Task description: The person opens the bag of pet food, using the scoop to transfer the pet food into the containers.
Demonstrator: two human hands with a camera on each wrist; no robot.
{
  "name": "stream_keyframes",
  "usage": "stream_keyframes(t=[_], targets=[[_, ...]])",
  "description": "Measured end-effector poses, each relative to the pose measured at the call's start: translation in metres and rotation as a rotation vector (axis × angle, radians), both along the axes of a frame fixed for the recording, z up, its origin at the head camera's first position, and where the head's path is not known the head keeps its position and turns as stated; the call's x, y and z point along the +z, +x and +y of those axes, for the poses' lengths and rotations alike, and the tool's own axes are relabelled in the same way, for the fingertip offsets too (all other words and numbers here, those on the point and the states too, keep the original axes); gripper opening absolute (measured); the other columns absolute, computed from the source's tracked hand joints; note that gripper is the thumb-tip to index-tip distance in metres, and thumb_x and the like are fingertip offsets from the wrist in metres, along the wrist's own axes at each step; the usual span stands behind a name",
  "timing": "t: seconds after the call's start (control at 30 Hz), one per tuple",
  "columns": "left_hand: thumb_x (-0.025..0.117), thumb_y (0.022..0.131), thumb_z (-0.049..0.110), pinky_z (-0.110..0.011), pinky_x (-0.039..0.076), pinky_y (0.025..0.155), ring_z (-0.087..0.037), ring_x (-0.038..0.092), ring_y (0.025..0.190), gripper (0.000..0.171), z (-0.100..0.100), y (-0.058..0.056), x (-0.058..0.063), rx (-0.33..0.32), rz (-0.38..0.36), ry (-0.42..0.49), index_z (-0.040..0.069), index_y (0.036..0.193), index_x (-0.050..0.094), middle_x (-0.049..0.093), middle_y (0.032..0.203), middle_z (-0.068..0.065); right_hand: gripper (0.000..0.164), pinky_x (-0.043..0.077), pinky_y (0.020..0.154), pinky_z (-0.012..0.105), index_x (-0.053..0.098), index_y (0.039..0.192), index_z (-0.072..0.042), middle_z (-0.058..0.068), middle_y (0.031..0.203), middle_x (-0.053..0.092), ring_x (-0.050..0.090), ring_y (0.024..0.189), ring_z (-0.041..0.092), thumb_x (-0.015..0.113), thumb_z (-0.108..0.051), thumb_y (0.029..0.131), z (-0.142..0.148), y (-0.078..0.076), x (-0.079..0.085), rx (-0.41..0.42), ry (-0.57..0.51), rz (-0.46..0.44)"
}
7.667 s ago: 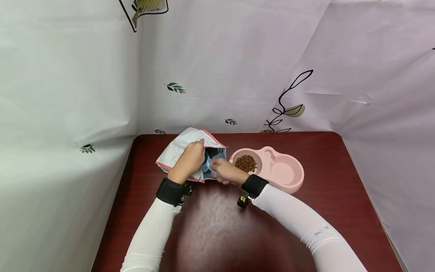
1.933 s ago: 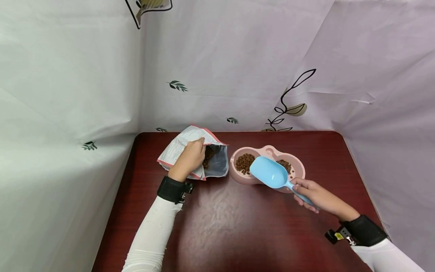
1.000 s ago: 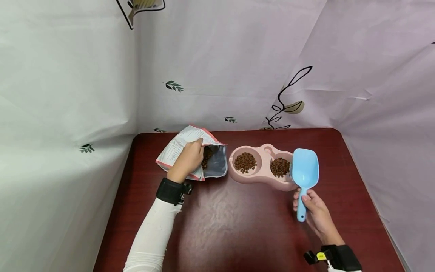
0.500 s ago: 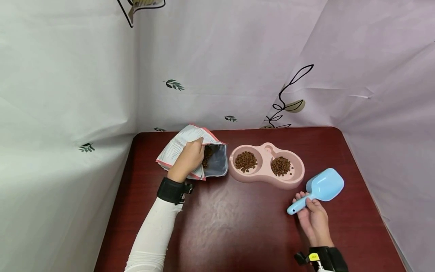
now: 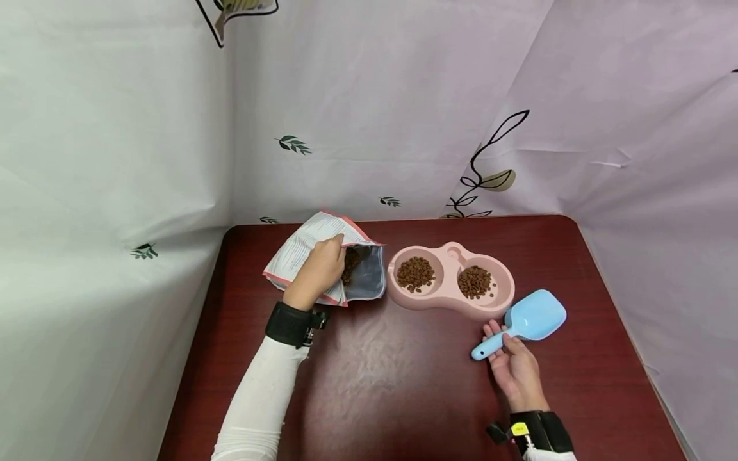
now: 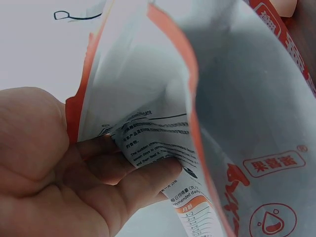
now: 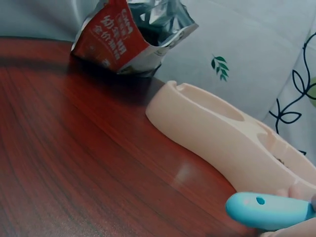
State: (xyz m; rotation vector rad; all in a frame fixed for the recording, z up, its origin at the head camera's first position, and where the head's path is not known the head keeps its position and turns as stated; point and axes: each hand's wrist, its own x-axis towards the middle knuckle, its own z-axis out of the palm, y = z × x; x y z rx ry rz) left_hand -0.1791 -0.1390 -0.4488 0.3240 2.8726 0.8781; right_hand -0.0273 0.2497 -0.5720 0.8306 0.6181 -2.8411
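Observation:
My left hand (image 5: pixel 320 266) grips the upper edge of an open pet food bag (image 5: pixel 300 248), whose mouth faces right with brown kibble inside. In the left wrist view, thumb and fingers (image 6: pixel 143 182) are around the bag's printed panel. My right hand (image 5: pixel 517 372) holds a light blue scoop (image 5: pixel 536 315) by its handle, thumb on top, just right of and in front of the pink double bowl (image 5: pixel 441 301). No kibble shows in the scoop. One heap of kibble (image 5: pixel 416 274) lies in the bowl's left compartment, another (image 5: pixel 475 282) in the right.
The dark red wooden table (image 5: pixel 369 378) has rounded far corners. White cloth (image 5: pixel 369 115) with leaf prints hangs behind and on both sides. The bag stands close to the bowl's left end.
Earlier the scoop was inside the bag and the right compartment held no kibble; now it holds a heap. The scoop has moved right, off the bowl, and lower. The left hand stays on the bag.

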Motion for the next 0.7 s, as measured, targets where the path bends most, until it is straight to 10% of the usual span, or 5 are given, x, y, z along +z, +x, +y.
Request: stream_keyframes(t=[0.13,0.4,0.7], targets=[[0.036,0.111,0.012,-0.037,0.046,0.061,-0.027,0.063,0.068,0.045,0.000,0.000,0.000,-0.006,0.008,-0.010,-0.008,0.150,0.046,0.065,0.125,-0.033,0.043,0.028,0.124,0.027,0.027,0.150,-0.015,0.001,0.115,0.076,0.069,0.117,0.012,0.043,-0.015,0.110,-0.002,-0.002,0.004,0.076,0.099,-0.083],[0.037,0.111,0.011,-0.038,0.047,0.065,-0.031,0.066,0.076,0.044,0.001,0.001,0.001,-0.001,0.019,-0.023,-0.009,0.150,0.047,0.063,0.132,-0.032,0.032,0.046,0.106,0.023,0.034,0.141,-0.022,-0.013,0.111,0.068,0.066,0.109,0.004,0.045,-0.023,0.111,0.005,0.005,0.009,0.205,0.333,-0.173],[0.037,0.111,0.011,-0.044,0.056,0.079,-0.040,0.070,0.107,0.043,0.001,-0.001,0.000,-0.004,0.033,-0.032,-0.009,0.146,0.050,0.059,0.142,-0.029,0.023,0.052,0.094,0.023,0.061,0.108,-0.022,-0.005,0.100,0.057,0.062,0.100,0.008,0.040,-0.030,0.111,0.038,0.014,0.024,0.118,0.367,-0.361]])
